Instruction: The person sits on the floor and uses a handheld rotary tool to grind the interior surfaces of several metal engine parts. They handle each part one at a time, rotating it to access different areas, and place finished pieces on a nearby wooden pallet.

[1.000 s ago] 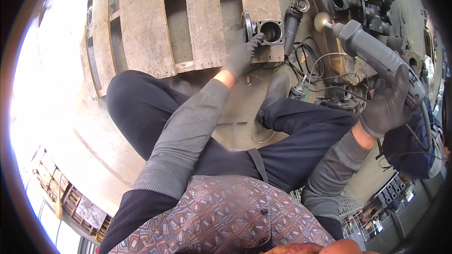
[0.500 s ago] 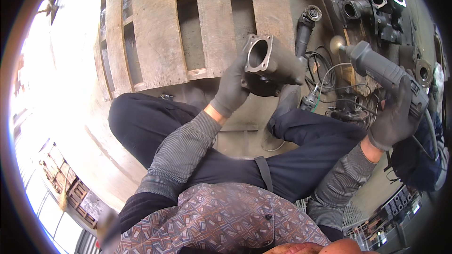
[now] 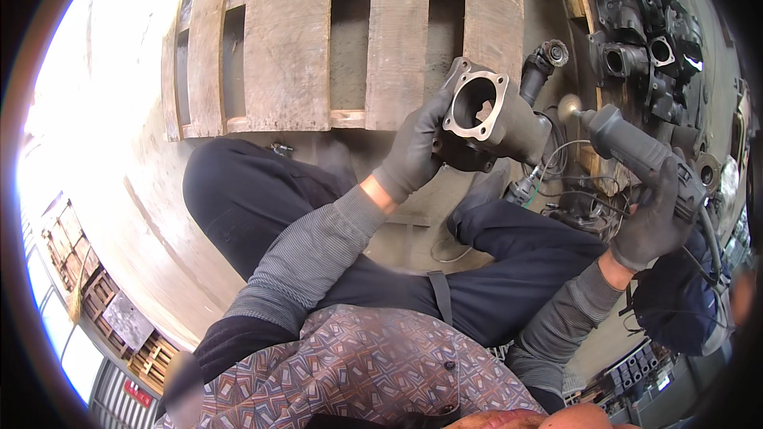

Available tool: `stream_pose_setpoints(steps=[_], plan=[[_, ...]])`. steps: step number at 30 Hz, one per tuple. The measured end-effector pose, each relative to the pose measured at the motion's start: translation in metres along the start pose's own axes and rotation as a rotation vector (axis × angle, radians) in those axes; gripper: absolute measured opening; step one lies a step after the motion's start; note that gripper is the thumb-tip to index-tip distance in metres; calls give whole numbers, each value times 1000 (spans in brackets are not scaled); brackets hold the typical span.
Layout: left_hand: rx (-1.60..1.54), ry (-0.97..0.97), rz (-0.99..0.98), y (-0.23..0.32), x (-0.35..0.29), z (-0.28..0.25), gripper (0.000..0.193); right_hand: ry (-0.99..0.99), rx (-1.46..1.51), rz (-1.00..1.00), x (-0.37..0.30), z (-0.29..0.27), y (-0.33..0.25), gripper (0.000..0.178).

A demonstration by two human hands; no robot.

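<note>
A dark cast metal housing (image 3: 518, 133), tube-shaped with a bright square flange and bolt holes at its corners, is held up in my gloved left hand (image 3: 411, 149). The fingers wrap around its left side, and the flange's round opening faces up towards me. On the right, my gloved right hand (image 3: 653, 229) grips a grey die grinder (image 3: 629, 141) by its rear body. Its rounded grinding tip (image 3: 569, 106) points left towards the housing, with a gap between them. The grinder's cable trails down from its back end.
A wooden pallet (image 3: 286, 56) lies ahead on the floor. Beyond the housing rests an angle grinder (image 3: 540, 71), with cables and another power tool (image 3: 520, 189) nearby. Several dark castings (image 3: 628, 59) are piled at the far right. A person in a dark cap (image 3: 675, 302) is close on my right.
The housing has turned so its flange opening faces me more squarely, and it has shifted right. The gap between it and the grinder tip has narrowed. My head view has shifted slightly.
</note>
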State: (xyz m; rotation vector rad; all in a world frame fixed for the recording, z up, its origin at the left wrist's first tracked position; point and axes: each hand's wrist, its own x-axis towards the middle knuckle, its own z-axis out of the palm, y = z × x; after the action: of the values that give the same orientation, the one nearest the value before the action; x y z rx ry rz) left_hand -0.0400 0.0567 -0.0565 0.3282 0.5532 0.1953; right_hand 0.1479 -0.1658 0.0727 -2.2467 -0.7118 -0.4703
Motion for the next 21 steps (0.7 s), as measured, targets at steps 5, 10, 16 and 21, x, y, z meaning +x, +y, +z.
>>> stream_pose_setpoints(steps=[5,10,16,21], plan=[[231,-2,171,-4,3,-15,47,22,103,175,-1,7,-6,26],[272,-112,111,-2,10,-38,52,-10,90,124,-2,11,-11,26],[875,166,379,-17,29,-40,50,35,285,314,2,18,-17,39],[715,309,216,-40,54,-51,49,30,271,296,-1,18,-16,30]])
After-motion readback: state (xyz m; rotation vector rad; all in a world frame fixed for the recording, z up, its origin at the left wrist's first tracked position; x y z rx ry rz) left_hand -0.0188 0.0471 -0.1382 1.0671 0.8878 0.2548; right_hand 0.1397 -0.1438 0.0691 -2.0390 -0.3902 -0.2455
